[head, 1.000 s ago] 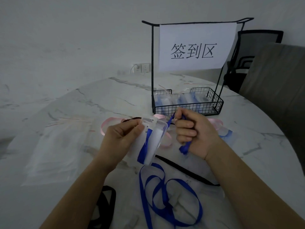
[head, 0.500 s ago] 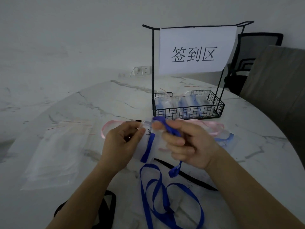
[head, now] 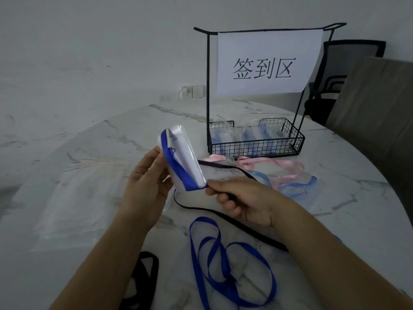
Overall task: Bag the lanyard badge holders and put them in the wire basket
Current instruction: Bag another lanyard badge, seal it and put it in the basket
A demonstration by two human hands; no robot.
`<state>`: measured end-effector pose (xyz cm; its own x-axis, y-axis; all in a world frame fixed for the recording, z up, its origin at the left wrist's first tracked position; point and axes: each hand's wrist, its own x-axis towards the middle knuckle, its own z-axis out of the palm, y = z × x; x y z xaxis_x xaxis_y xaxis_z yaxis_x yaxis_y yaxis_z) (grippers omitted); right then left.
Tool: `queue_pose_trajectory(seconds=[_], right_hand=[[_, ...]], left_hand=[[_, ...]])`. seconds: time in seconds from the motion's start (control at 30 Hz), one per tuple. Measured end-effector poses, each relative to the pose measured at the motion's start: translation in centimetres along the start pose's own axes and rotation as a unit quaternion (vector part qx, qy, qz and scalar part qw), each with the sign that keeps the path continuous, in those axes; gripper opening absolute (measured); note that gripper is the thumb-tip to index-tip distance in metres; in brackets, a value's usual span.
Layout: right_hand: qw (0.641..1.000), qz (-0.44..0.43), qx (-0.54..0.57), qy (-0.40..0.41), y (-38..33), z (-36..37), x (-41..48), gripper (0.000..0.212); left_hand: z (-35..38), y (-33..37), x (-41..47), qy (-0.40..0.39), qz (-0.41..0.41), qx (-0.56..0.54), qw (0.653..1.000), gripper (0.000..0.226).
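Observation:
My left hand [head: 146, 186] holds a clear badge holder [head: 186, 157] tilted up above the table, with a blue lanyard [head: 173, 162] wound around it. My right hand [head: 241, 198] pinches the lanyard's end at the holder's lower corner. The black wire basket [head: 257, 147] stands behind, with several bagged blue holders inside. A loose blue lanyard [head: 225, 265] lies looped on the table below my hands. A stack of clear plastic bags [head: 73, 198] lies to the left.
Pink lanyards [head: 268, 163], a black lanyard [head: 223, 213] and a light blue one [head: 297, 186] with holders lie on the round marble table [head: 335, 157]. A paper sign [head: 266, 63] hangs on the basket's frame. Chairs [head: 357, 86] stand at the right; another black lanyard [head: 143, 276] lies near me.
My left hand has lifted and tilted the holder upward. My right hand has wound the blue lanyard round it and dropped to the holder's lower corner.

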<state>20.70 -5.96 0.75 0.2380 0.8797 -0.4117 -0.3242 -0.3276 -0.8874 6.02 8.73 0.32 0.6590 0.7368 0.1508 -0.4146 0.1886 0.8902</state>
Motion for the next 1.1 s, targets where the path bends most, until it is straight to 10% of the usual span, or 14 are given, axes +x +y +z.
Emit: queue_pose_trajectory(seconds=[0.47,0.7,1.1], right_hand=[[0.938,-0.223,-0.118,0.237,1.0,-0.9,2.0,0.027],[0.81,-0.398,-0.318,0.29,1.4,-0.9,2.2,0.027],[0.795,-0.441,-0.345,0.232,1.6,-1.0,2.2,0.036]], left_hand=[[0.4,-1.0,-0.5,-0.02,0.042,0.338,0.94,0.022],[1.0,-0.2,-0.3,-0.05,-0.178,-0.01,0.983,0.058],[0.7,-0.8,-0.1,0.004,-0.136,-0.008,0.991,0.029]])
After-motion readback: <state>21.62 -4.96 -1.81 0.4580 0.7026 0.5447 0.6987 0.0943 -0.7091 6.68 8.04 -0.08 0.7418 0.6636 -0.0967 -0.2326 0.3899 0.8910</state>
